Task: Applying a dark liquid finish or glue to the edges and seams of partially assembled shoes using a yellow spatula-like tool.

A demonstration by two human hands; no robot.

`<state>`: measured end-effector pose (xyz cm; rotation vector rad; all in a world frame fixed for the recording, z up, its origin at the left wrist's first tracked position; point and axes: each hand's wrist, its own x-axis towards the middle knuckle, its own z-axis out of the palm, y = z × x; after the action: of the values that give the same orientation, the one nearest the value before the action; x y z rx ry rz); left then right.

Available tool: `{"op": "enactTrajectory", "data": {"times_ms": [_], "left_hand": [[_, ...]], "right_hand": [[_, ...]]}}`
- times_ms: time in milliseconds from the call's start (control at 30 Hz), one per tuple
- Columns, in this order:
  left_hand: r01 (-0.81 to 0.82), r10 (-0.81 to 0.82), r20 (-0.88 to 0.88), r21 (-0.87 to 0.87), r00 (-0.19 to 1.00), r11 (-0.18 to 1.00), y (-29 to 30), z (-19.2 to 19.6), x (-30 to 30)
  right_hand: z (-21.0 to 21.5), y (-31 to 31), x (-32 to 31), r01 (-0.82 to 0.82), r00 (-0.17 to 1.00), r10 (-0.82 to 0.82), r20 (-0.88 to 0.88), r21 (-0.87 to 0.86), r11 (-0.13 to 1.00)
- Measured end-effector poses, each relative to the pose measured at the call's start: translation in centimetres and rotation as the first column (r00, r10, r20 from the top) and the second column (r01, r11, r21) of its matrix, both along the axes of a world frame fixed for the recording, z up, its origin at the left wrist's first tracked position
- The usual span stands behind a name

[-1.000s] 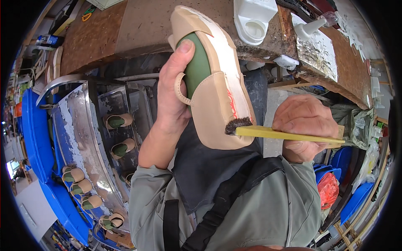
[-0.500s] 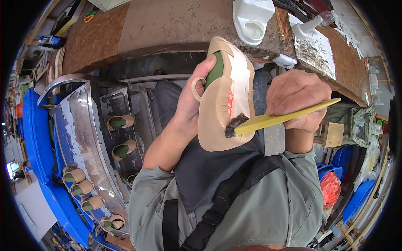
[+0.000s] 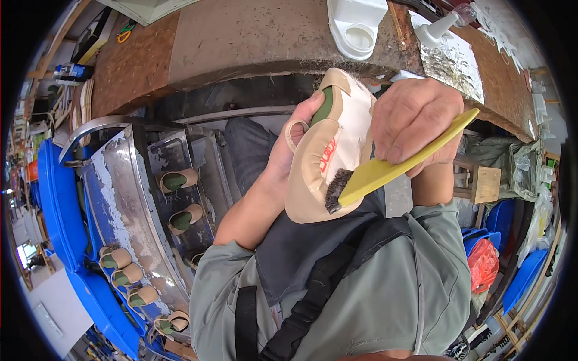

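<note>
My left hand (image 3: pixel 283 147) is wrapped around a beige shoe upper (image 3: pixel 310 174) pulled over a green shoe last (image 3: pixel 327 108), with its underside turned up toward me. A whitish sole area (image 3: pixel 355 111) with red handwriting runs along that underside. A small beige strap loop hangs by my left thumb. My right hand (image 3: pixel 415 117) is closed around a flat yellow brush (image 3: pixel 397 171). Its dark bristles (image 3: pixel 338 189) touch the upper near its wide lower end, at the edge of the whitish area.
A brown workbench (image 3: pixel 241 42) crosses the far side, bearing a white container (image 3: pixel 358 15) with a round cup and a nozzle bottle (image 3: pixel 439 31). At left, several similar beige shoes (image 3: pixel 176 180) sit on a worn metal rack (image 3: pixel 123 198) beside blue bins (image 3: pixel 57 204). A red bag (image 3: pixel 483 265) is at right.
The shoe upper has tilted, its narrow end shifting right and toward me. The brush handle is steeper, with its bristles slightly lower on the upper. My right hand has moved a little left.
</note>
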<state>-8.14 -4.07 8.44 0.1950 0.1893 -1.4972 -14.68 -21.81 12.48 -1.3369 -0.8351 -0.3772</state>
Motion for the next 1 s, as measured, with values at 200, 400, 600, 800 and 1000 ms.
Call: {"op": "enactTrajectory", "data": {"times_ms": [200, 400, 600, 800, 1000], "left_hand": [[-0.143, 0.143, 0.099, -0.014, 0.985, 0.99, 0.2, 1.2, -1.7], [-0.26, 0.267, 0.187, -0.062, 0.945, 0.964, 0.2, 0.2, -1.0], [-0.551, 0.487, 0.48, -0.01, 0.729, 0.834, -0.5, -0.4, 2.2], [-0.747, 0.582, 0.692, -0.093, 0.426, 0.658, 0.1, 1.2, 3.0], [-0.752, 0.568, 0.761, -0.166, 0.314, 0.638, 0.5, 2.1, 3.7]], "right_hand": [[0.0, -1.0, 0.2, -0.059, 0.995, 0.063, 0.079, -0.05, 0.997], [0.6, -1.2, -2.9, 0.257, 0.936, -0.256, -0.241, -0.029, 0.966], [1.0, 1.8, -7.8, 0.446, 0.879, -0.426, 0.215, -0.054, 0.893], [1.6, 2.1, -5.8, 0.537, 0.744, -0.383, 0.547, -0.148, 0.831], [2.1, 2.1, -6.2, 0.67, 0.702, -0.529, 0.477, -0.189, 0.718]]}}
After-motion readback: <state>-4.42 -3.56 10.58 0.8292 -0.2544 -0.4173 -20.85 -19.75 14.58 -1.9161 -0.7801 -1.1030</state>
